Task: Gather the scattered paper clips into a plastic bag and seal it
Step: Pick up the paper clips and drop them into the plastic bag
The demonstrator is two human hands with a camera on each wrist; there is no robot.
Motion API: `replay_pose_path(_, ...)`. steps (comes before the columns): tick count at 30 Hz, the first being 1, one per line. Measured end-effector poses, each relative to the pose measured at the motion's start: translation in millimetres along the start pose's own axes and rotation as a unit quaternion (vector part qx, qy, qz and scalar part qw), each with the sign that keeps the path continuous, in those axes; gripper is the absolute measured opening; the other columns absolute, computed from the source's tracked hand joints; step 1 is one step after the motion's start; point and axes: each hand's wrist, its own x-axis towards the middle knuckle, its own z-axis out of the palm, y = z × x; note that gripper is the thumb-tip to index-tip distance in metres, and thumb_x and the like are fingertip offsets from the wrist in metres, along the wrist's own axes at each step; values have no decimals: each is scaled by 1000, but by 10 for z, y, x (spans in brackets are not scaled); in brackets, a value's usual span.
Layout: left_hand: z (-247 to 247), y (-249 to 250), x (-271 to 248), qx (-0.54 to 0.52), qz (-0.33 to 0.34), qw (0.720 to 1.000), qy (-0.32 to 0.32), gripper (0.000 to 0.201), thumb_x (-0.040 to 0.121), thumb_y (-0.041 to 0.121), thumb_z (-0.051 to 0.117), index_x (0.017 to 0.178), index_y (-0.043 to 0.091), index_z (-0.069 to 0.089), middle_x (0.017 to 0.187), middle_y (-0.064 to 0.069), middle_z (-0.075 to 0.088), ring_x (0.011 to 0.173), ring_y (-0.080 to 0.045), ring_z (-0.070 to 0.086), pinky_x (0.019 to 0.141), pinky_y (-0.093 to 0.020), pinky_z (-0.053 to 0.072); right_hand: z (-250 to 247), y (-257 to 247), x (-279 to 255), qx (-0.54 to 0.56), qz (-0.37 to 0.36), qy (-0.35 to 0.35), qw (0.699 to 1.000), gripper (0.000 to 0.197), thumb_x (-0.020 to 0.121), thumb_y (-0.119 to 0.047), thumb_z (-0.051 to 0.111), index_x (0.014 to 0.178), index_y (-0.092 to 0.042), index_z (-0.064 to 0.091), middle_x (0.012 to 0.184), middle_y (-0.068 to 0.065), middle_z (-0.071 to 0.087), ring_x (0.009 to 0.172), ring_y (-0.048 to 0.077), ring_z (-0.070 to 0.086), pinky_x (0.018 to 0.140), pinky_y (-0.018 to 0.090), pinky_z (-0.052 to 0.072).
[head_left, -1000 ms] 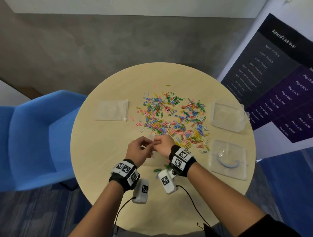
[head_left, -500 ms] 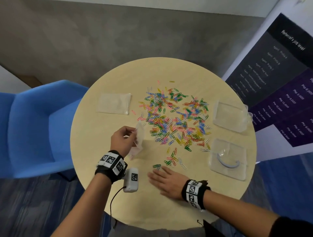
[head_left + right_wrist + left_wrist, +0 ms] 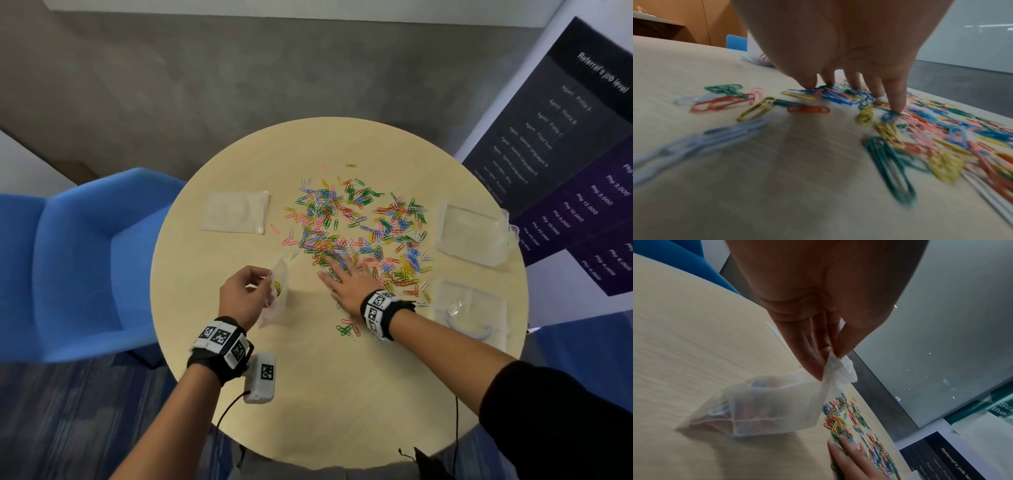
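Clips, coloured wire paper clips (image 3: 359, 233), lie scattered across the middle of the round pale wooden counter (image 3: 308, 394), and the near edge of that spread sits directly under the right hand (image 3: 346, 281). That hand lies low and palm down, its fingers (image 3: 898, 102) straight and slightly spread, tips pressing onto clips at the heap's near-left margin; it grips nothing. Loose clips also lie beside its wrist, toward the counter's near edge.

The small clear plastic zip bag (image 3: 279, 291) hangs just to the left of the right hand, near but apart from it. The left hand (image 3: 245, 298) is raised above the counter and pinches the bag's top rim between thumb and fingers (image 3: 807, 344), so the bag droops with its lower corner resting on the wood. A few clips already show through its film. Its long axis runs from the pinched rim down toward the person; whether the mouth gapes open I cannot tell.

So the coming move likely turns on this: the clips lie under the right fingers, the bag's mouth to their left, a short sideways carry away.
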Motion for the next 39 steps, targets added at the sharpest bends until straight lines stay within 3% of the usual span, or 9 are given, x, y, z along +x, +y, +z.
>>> replay_pose_path(5,39,-6,-12,-4,1,1000,-8,6,90,8,64,90,9,70,72,-5,67,47,-8,61,61,-34,56,1,87,-232,30,2,73,997,52,93,4,43,144,-3,33,146,19,34,133,36,33,102,44,43)
replay_pose_path(10,173,23,2,16,20,999,-28,5,91,10,64,89,10,69,69,-5,66,46,-8,60,55,-27,54,-45,332,-234,109,25,62,992,31,95,-1,44,120,-6,62,114,12,59,110,30,54,88,37,49)
replay_pose_path(13,250,59,11,21,31,998,-44,5,91,13,66,88,10,69,68,-6,66,48,-13,61,54,-28,54,-142,488,-262,260,123,125,950,27,95,-12,53,117,-9,69,107,11,70,99,27,64,92,31,50)
replay_pose_path(19,403,110,-7,17,34,997,-71,6,91,15,65,85,13,67,61,-5,67,51,-19,63,61,-42,59,-214,630,-422,547,293,234,748,21,81,-23,76,101,-15,77,100,0,74,85,12,68,83,25,55)
replay_pose_path(21,449,139,-16,21,36,996,-81,7,91,15,65,85,14,67,61,-6,68,51,-19,63,61,-43,59,-263,600,-450,660,304,234,646,23,80,-17,77,103,-11,75,101,6,74,81,16,71,77,29,59)
replay_pose_path(25,540,191,-14,35,36,994,-100,6,91,16,64,85,15,67,61,-7,69,51,-20,64,62,-44,60,-504,359,-547,873,234,200,379,23,84,1,67,107,3,68,99,19,72,82,27,72,71,30,61)
replay_pose_path(27,593,230,-28,36,37,993,-105,6,92,15,64,88,13,67,62,-7,69,51,-20,64,62,-44,60,-574,194,-546,910,204,162,322,22,85,1,65,107,4,66,98,22,72,83,29,72,74,32,61)
replay_pose_path(32,664,292,-56,32,57,992,-104,4,91,14,65,92,10,67,63,-4,68,51,-20,65,62,-44,60,-614,-220,-417,916,201,114,328,20,84,4,66,103,7,67,94,23,72,76,26,72,72,31,61)
replay_pose_path(39,646,246,-44,83,99,986,-108,4,91,20,66,89,17,67,69,2,69,54,-17,66,58,-34,58,-601,-291,-355,814,238,79,523,10,85,-8,71,92,-13,75,100,13,73,85,24,72,86,42,57)
